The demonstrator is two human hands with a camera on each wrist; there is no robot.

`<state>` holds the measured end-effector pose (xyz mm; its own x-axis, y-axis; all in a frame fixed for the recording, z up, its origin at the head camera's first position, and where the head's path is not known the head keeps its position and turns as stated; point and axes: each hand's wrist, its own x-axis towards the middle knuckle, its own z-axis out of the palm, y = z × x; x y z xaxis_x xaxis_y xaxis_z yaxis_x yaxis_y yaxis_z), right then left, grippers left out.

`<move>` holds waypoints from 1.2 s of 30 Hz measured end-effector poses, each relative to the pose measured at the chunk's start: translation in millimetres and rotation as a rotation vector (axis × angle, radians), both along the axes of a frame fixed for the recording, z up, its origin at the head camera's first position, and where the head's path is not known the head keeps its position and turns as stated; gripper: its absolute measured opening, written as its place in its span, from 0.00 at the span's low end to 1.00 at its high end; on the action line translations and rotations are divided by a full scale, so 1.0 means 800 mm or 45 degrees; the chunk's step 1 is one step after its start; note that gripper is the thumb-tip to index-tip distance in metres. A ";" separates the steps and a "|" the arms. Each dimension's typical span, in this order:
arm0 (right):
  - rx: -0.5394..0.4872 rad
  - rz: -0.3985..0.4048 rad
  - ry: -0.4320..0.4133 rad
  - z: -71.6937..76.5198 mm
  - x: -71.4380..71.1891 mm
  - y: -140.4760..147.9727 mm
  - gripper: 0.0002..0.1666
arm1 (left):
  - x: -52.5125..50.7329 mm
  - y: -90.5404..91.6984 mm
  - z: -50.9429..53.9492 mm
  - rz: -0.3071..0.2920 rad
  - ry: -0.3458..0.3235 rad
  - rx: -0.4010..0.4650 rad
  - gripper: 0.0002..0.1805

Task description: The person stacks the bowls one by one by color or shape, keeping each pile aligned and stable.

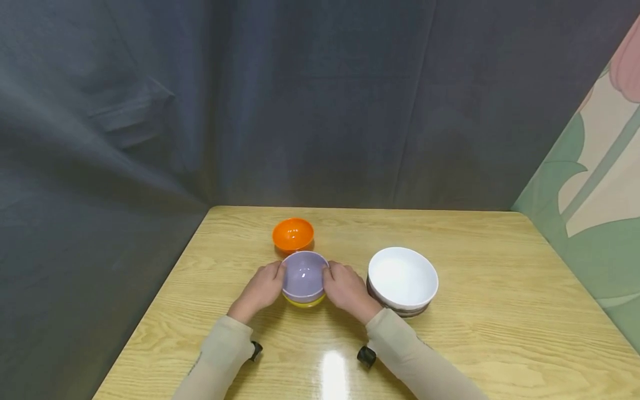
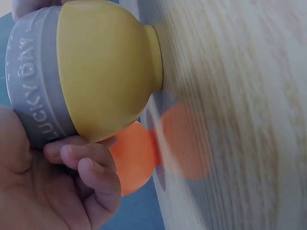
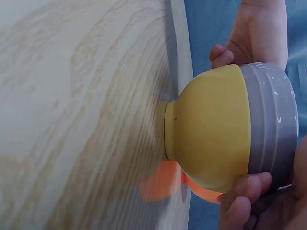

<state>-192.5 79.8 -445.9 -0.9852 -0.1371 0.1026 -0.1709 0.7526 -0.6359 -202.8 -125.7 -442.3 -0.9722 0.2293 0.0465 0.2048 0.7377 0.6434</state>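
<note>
A purple bowl (image 1: 303,275) with raised lettering sits nested inside a yellow bowl (image 2: 103,67), whose foot rests on or just above the table. On the left side, my left hand (image 1: 266,284) grips the purple bowl, thumb over the rim and fingers beneath its outer wall. Opposite it, my right hand (image 1: 346,286) holds the same bowl in a like way. In the right wrist view, curled fingers (image 3: 247,191) lie close to where the yellow rim meets the purple wall. Just behind stands an orange bowl (image 1: 293,235), upright.
To the right of my right hand stands a large white bowl (image 1: 403,279), stacked on one or more darker bowls. The wooden table (image 1: 500,311) reaches back to a dark curtain (image 1: 350,111). A floral cloth (image 1: 595,183) hangs along the right edge.
</note>
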 end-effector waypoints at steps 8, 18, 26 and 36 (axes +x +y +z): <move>0.012 0.002 0.035 -0.002 0.002 -0.001 0.24 | 0.000 0.000 -0.003 -0.003 -0.010 0.051 0.25; 0.017 -0.023 0.056 -0.005 0.004 -0.003 0.25 | 0.000 0.001 -0.002 -0.013 -0.043 0.058 0.26; -0.005 -0.033 0.021 -0.005 0.005 -0.003 0.26 | -0.001 0.001 -0.003 -0.016 -0.043 0.061 0.26; 0.010 -0.044 0.014 -0.006 0.004 -0.003 0.25 | -0.002 -0.003 -0.002 0.017 -0.048 0.013 0.28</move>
<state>-189.5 77.7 -450.8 -0.9882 -0.1041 0.1125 -0.1519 0.7630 -0.6283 -204.1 -128.3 -443.9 -0.9763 0.2159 0.0125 0.1706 0.7333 0.6582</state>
